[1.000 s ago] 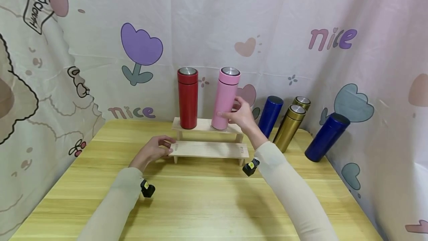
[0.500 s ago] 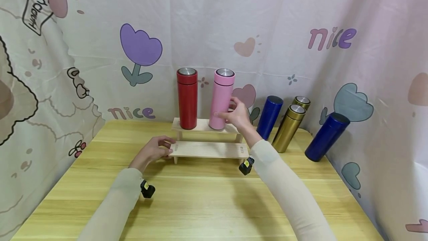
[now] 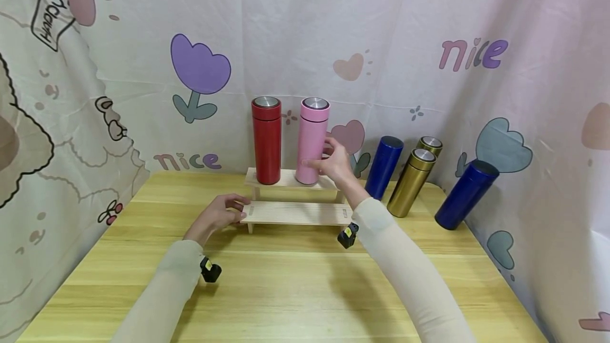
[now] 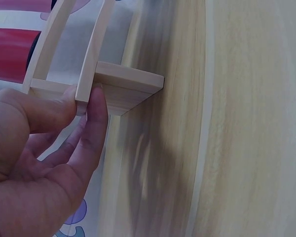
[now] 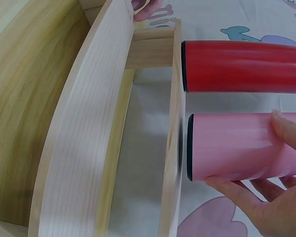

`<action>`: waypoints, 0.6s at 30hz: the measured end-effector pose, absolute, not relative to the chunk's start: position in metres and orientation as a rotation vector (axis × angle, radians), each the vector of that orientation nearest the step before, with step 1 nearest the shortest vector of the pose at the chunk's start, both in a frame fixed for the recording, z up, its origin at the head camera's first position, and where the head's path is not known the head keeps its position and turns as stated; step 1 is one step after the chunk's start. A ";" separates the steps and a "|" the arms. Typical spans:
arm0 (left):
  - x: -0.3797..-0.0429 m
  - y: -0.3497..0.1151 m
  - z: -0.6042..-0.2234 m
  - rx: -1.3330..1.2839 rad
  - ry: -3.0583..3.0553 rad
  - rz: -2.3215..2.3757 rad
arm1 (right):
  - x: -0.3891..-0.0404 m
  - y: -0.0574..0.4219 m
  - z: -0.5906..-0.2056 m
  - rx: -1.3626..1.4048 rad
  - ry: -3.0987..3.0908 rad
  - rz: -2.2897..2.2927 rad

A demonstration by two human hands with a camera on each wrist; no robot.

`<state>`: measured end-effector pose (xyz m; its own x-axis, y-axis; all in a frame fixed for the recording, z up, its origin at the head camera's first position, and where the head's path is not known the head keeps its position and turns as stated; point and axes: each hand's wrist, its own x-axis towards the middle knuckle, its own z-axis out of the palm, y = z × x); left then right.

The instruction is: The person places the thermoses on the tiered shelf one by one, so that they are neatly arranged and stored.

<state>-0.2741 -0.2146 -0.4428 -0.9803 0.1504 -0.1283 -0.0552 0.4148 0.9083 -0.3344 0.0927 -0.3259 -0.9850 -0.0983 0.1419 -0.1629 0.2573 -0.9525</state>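
My right hand grips the lower part of a pink thermos flask, thumb on one side and fingers on the other. The flask is upright over the upper step of a small wooden two-step stand. In the right wrist view its black base lies very close to the step; whether they touch I cannot tell. To its left a red thermos flask stands on the same step, a narrow gap between them. My left hand pinches the left end of the lower step between thumb and fingers, also seen in the left wrist view.
Right of the stand, two blue flasks and two gold flasks stand on the wooden table. A patterned cloth hangs behind and at both sides.
The pink flask has moved left along the upper step toward the red one, my right hand moving with it. It leaned slightly before and is now straighter. My left hand has kept its place.
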 end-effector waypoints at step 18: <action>-0.277 -0.215 -0.445 0.087 2.506 1.558 | -0.335 0.090 -0.328 0.249 -2.498 1.796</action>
<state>-0.2766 -0.2151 -0.4449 -0.9805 0.1487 -0.1285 -0.0495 0.4461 0.8936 -0.3352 0.0896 -0.3284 -0.9855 -0.0984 0.1381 -0.1623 0.3105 -0.9366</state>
